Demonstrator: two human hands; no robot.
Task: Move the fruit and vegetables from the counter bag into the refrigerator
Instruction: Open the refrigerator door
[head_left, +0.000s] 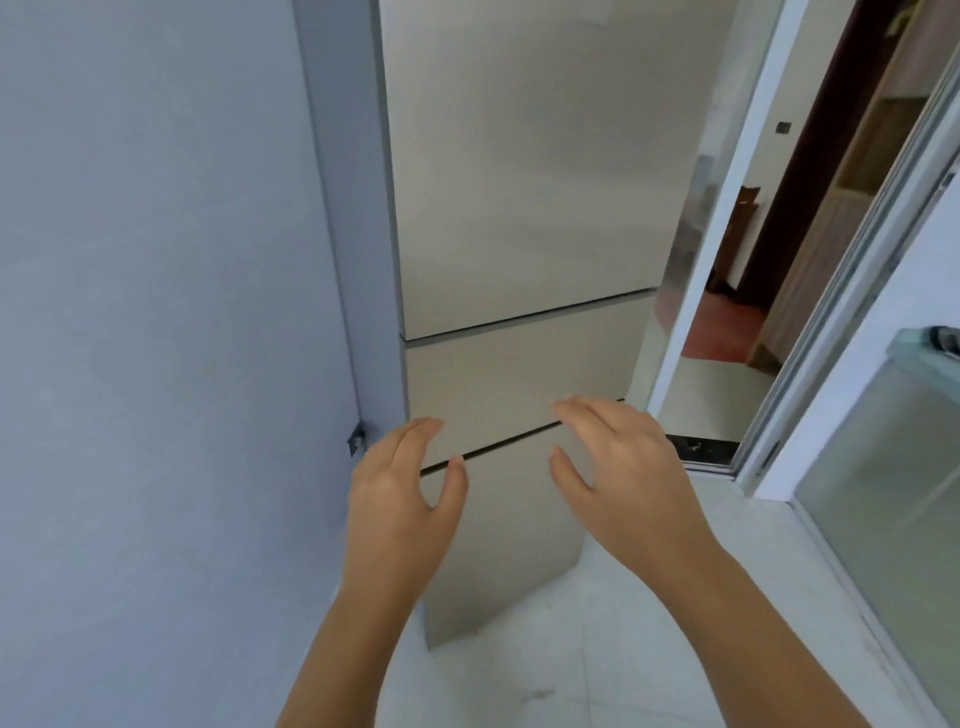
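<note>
A tall beige-silver refrigerator (524, 171) fills the middle of the view, with a large upper door, a middle drawer front (498, 384) and a lower drawer front (498, 530), all closed. My left hand (400, 499) and my right hand (618, 467) hover empty in front of the dark gap between the middle and lower drawers, fingers relaxed and spread. Whether the fingertips touch the fronts cannot be told. No bag, fruit or vegetables are in view.
A grey-blue wall (156, 312) stands close on the left, with a small metal fitting (355, 439) at its edge. White sliding door frames (727, 218) run along the right. A frosted glass panel (883, 493) is at the lower right. The floor (571, 649) is pale tile.
</note>
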